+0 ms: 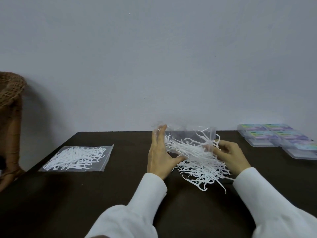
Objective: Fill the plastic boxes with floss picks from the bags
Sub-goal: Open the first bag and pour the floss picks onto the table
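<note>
A clear plastic bag (187, 133) is lifted off the dark table (120, 186) at centre, its mouth toward me. White floss picks (202, 164) spill from it into a loose heap on the table. My left hand (160, 152) holds the bag's left side, fingers stretched up along the plastic and thumb tucked under the picks. My right hand (229, 153) pinches the bag's right edge with curled fingers. A second bag of floss picks (77, 158) lies flat and sealed at the left. Several closed plastic boxes (277, 137) with coloured labels sit at the far right.
A brown wicker chair back (10, 107) stands beyond the table's left corner. A plain grey wall runs behind the table. White sleeves cover both my forearms.
</note>
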